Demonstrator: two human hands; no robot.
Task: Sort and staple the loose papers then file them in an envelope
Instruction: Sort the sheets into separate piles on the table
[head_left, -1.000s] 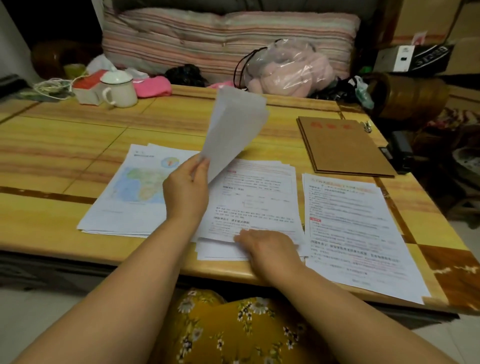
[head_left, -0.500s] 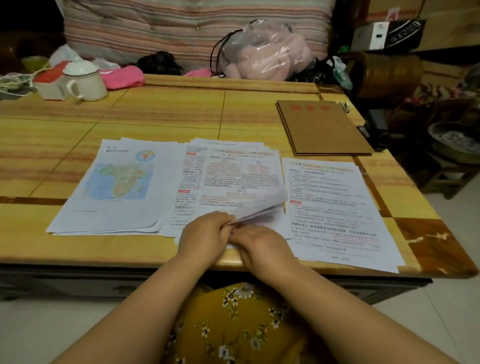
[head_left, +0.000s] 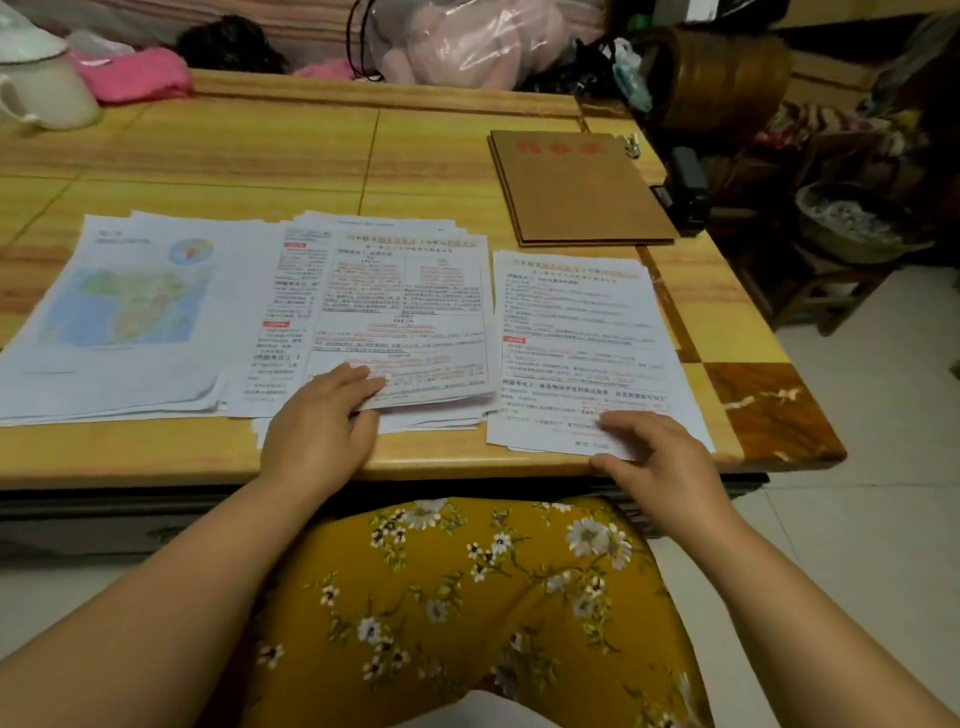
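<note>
Three piles of loose papers lie on the wooden table (head_left: 441, 156). The left pile (head_left: 124, 312) shows a map, while the middle pile (head_left: 400, 312) and the right pile (head_left: 576, 332) are printed text with red marks. My left hand (head_left: 322, 421) pinches the near edge of the middle pile's top sheets, which sit slightly raised. Fingers of my right hand (head_left: 660, 457) rest on the near edge of the right pile, with the thumb at the paper's edge. A brown envelope (head_left: 576, 192) lies flat at the back right. Beside it, at the table's right edge, sits a black stapler (head_left: 685, 187).
A white lidded mug (head_left: 41, 88) and a pink cloth (head_left: 135, 73) sit at the back left. A plastic bag with pink stuff (head_left: 467, 41) lies behind the table. Baskets and clutter (head_left: 852, 223) stand on the floor to the right. My lap in yellow floral cloth (head_left: 467, 597) is below the table edge.
My left hand lowered the lifted sheet onto the middle pile. Both hands then met at that pile's near edge. My right hand has now moved right onto the right pile.
</note>
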